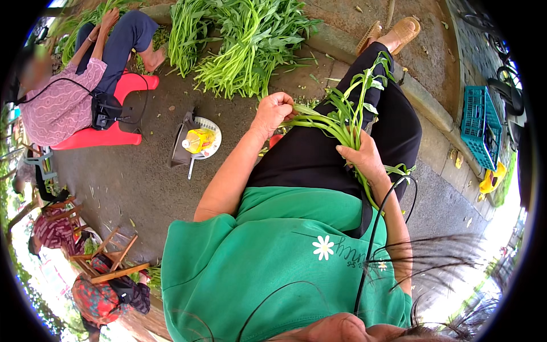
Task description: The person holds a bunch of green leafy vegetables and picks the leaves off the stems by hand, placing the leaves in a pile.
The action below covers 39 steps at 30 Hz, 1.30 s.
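Note:
Over my lap, my right hand (pixel 366 158) is closed round a small bunch of water spinach (pixel 343 126), its long pale stems and narrow leaves fanning out above the fist. Some stem ends hang below that hand toward my shirt. My left hand (pixel 273 115) pinches a pale leaf or stem end (pixel 302 109) at the left side of the same bunch. Beyond my knees lies a big heap of water spinach (pixel 242 54) on the ground, with a smaller pile (pixel 188 37) beside it on the left.
On the ground at left are a yellow-labelled bottle (pixel 200 140), a white basket (pixel 213 130) and a dustpan (pixel 181 141). Another person sits on a red stool (pixel 128 91). A blue crate (pixel 481 128) stands at far right past the curb (pixel 433 108). A black cable crosses my right forearm.

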Each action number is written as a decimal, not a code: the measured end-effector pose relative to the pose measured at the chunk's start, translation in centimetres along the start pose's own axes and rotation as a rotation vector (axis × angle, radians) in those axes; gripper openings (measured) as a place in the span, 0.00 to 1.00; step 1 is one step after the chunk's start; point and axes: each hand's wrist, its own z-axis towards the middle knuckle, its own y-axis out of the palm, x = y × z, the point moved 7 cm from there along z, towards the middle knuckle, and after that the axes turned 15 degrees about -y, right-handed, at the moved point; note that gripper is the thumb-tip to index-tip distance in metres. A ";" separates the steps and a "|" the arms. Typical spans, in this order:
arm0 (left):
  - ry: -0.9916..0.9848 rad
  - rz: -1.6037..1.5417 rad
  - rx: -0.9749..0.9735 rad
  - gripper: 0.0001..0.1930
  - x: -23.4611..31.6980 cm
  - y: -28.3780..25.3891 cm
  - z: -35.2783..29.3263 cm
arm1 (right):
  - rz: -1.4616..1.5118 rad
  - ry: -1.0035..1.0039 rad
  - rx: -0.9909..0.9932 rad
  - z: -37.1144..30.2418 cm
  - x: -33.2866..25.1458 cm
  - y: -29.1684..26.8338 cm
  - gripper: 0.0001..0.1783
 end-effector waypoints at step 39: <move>-0.072 0.673 0.551 0.12 -13.8 -12.7 -0.2 | -0.003 0.017 0.007 0.0 -0.1 0.1 0.22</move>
